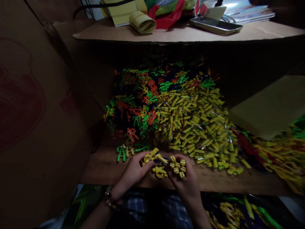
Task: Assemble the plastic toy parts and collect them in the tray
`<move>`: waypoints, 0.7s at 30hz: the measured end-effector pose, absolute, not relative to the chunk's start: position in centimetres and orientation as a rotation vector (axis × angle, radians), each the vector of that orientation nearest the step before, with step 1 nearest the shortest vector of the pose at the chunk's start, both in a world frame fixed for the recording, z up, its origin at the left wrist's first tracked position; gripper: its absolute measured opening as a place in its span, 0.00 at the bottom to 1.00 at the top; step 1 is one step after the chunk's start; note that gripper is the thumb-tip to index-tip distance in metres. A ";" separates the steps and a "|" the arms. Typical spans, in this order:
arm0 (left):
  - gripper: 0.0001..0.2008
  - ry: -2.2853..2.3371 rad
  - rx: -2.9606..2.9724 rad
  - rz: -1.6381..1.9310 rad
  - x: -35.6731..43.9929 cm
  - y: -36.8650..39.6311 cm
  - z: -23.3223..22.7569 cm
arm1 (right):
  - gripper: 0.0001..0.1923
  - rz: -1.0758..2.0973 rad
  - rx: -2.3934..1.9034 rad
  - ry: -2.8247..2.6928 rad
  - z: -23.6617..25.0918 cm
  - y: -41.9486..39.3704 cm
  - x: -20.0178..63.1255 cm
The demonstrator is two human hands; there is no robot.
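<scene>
Near the front edge of the wooden board, my left hand [136,170] is closed on a small yellow plastic figure [151,156], pinching it between thumb and fingers. My right hand [187,187] wraps round a bundle of yellow plastic tubes [177,166], their ends facing me. One more yellow tube [161,158] slants between the hands, touching the figure; which hand carries it I cannot tell. Just below lies another yellow figure [159,172] on the board. Beyond my hands spreads a big heap of yellow tubes [195,121], some with clear shiny parts.
Green, orange and yellow plastic figures [133,111] lie heaped at the back left. Long yellow pieces [283,156] pile up at the right beside a slanting panel [269,105]. A cardboard shelf [171,35] overhangs the heap, bearing a yellow roll [143,24] and a metal tray [215,26].
</scene>
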State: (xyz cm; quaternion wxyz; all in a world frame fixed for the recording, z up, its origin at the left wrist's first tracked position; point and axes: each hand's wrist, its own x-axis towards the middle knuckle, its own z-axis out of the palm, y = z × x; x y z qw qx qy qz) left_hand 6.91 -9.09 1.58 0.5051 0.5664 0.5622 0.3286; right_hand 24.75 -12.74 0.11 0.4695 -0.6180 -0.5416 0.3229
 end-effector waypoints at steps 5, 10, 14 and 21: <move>0.17 1.322 1.456 0.749 6.8 -9.1 1.9 | 0.13 0.562 -1.511 -1.624 0.9 -13.1 24.8; 0.17 1.276 1.529 0.684 6.5 -9.1 1.9 | 0.16 0.385 -1.315 -1.856 1.8 -13.6 23.8; 0.17 1.162 1.479 0.588 5.4 -8.8 2.3 | 0.14 0.494 -1.271 -1.860 2.1 -13.4 24.5; 0.15 1.065 1.623 0.379 5.0 -8.1 2.6 | 0.10 0.695 -1.381 -1.796 0.3 -12.3 27.8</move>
